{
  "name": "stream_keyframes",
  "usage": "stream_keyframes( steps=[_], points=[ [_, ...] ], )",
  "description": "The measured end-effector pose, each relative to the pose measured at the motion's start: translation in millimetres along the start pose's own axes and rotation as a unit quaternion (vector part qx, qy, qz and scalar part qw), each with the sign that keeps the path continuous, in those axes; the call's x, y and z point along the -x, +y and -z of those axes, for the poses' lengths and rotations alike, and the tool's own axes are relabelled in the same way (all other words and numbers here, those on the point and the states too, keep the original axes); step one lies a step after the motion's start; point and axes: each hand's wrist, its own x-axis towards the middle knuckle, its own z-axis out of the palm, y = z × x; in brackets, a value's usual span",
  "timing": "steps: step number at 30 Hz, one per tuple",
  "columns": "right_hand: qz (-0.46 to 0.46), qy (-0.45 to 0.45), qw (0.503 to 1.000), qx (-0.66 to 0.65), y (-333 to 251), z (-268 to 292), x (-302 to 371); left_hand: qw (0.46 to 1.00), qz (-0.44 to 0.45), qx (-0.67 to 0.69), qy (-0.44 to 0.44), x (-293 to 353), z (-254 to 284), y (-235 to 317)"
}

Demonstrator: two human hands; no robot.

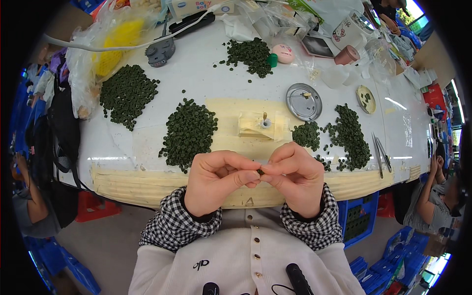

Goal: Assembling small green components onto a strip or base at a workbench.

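Two dishes on the tabletop [196, 69]: the metal dish [292, 105] has a few small bits in it, the cream dish [372, 104] a few dark green pieces. One clear bag [81, 64] at the left, yellow thing [118, 46] inside. One blue crate [375, 209] below the edge at right, dark green contents. White tabletop, cream tape [128, 184] along the front edge, one small cream block [250, 129] near the middle. Five heaps [189, 132] of green pieces, plus strays. Two tweezers [377, 155] at right. Grey floor [118, 246], one red stool [96, 207] at left, co-workers [430, 201] at both sides.

Left hand [216, 179] and right hand [297, 179]: fingers [244, 177] of both pinched on one small green piece [260, 172], mostly hidden, above the front edge.
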Motion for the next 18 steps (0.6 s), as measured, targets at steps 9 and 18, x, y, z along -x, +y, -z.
stream_keyframes(
  steps=[9, 18],
  points=[
    [0.049, 0.009, 0.991, 0.125, -5.8, -1.7, -2.1, 0.998, -0.038, -0.021, 0.040, 0.8, 1.0, -2.3],
    [0.087, 0.009, 0.979, 0.184, -6.8, -2.9, -2.0, 0.974, -0.129, -0.179, 0.042, 2.2, -4.7, 0.4]
  ],
)
